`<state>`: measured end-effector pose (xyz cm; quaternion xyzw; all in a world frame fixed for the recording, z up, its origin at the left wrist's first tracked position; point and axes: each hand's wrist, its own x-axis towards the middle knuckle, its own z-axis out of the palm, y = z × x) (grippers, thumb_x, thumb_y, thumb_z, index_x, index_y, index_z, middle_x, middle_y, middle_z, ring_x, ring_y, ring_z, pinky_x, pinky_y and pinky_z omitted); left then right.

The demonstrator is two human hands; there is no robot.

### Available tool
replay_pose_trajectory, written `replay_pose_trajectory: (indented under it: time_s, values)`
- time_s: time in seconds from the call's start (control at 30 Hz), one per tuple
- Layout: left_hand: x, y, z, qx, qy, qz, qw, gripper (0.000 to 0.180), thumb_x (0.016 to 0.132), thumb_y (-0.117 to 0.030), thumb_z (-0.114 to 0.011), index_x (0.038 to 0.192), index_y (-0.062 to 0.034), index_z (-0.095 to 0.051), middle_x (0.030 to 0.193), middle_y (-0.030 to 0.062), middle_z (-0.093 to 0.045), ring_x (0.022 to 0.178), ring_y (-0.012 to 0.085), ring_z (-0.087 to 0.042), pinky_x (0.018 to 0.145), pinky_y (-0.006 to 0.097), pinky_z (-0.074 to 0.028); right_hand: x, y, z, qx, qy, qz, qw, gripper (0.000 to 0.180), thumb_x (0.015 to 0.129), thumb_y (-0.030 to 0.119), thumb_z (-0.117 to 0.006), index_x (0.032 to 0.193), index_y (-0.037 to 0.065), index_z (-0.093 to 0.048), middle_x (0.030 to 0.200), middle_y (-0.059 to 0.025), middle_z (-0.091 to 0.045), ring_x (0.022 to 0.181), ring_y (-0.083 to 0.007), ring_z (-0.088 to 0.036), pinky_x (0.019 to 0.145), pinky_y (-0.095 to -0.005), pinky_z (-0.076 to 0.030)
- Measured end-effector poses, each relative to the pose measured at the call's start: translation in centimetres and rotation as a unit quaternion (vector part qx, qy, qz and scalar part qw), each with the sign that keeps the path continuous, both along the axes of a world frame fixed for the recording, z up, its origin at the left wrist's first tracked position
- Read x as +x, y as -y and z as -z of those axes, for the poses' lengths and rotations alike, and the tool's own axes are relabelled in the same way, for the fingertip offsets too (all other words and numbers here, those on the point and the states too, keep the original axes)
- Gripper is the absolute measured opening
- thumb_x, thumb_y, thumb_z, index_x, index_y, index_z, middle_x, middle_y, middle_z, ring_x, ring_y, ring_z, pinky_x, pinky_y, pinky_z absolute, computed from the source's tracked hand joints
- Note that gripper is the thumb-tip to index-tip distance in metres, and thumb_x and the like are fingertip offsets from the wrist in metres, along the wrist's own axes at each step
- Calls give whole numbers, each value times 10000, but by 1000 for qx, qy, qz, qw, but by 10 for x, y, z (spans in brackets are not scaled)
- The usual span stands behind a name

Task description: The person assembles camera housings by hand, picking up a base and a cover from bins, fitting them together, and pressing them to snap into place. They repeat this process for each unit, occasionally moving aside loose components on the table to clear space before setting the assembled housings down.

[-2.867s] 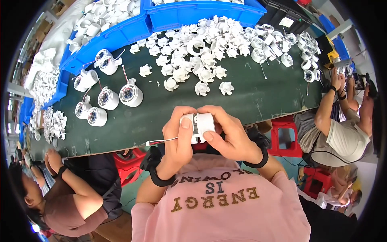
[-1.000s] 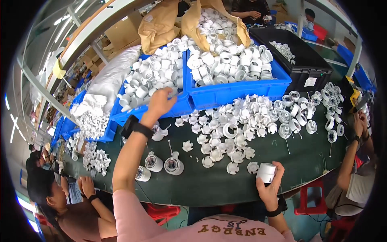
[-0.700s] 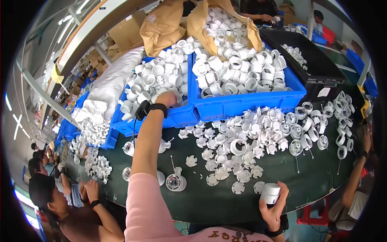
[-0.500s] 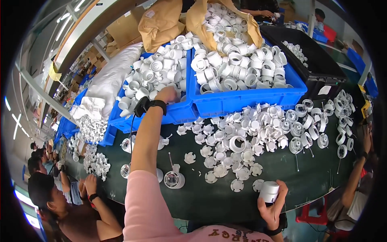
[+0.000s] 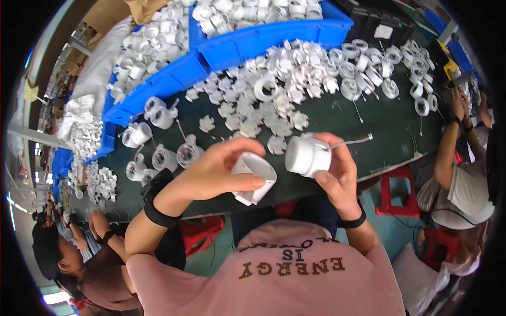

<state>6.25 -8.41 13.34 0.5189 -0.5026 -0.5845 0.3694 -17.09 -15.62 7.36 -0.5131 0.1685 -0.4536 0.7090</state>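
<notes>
My left hand (image 5: 213, 171) grips a hollow white plastic housing (image 5: 247, 167) by its wall, thumb across the rim, its open end tilted toward me. Close beside it, my right hand (image 5: 341, 176) is closed round a white cylindrical part (image 5: 305, 156), from which a thin cable (image 5: 350, 141) with a small plug sticks out to the right. The two parts are apart, held above the near edge of the table. Just beyond them lie flat white notched discs (image 5: 276, 144). Several assembled white units (image 5: 188, 154) with short stalks stand left of my hands.
Blue bins (image 5: 274, 43) full of white housings line the back. A heap of white notched pieces (image 5: 295, 68) lies before them, with white rings on cables (image 5: 363, 81) to its right. Co-workers sit at both sides; a red stool (image 5: 396, 194) is at the right.
My left hand has come out of the left blue bin with a white housing and moved near my body. My right hand has lifted and turned its cylindrical part toward it. The view has tilted down.
</notes>
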Motion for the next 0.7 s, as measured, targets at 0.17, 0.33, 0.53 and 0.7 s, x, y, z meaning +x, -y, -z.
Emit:
replay_pose_trajectory:
  time_s: [0.17,0.33,0.53,0.7]
  values:
    - [-27,-20,36,265,-215,-4,940,583,925,-443,-398,1256,29,-484,1107,174,-631,952,292,-656,779,365,-536,-18,-3,-1,81,-110,-253,958,561,748,-38,-568,1293,-46,-436,1170,-93,-542,1068,-162,-555,921,-300,-435]
    - [-59,-44,41,105,-188,-114,970,693,931,-569,-375,1334,-5,-363,1182,107,-564,953,194,-610,695,309,-505,-37,-18,1,12,-189,-215,958,610,740,-31,-630,1314,-40,-426,1147,-79,-537,1024,-151,-562,863,-312,-472]
    - [-97,-70,57,-104,29,-201,974,679,952,-604,-263,1288,-29,-396,1075,66,-548,787,72,-552,593,201,-438,-36,-40,13,-191,-149,-106,965,695,720,63,-799,1295,-29,-420,1164,-148,-489,995,-209,-549,781,-310,-513]
    - [-99,-73,65,-28,15,-249,968,503,1002,-409,-239,1118,-5,-515,910,84,-601,806,136,-566,702,274,-445,-30,-45,6,-323,-202,-85,921,663,698,117,-819,1244,-40,-477,1158,-178,-487,978,-247,-556,736,-336,-551]
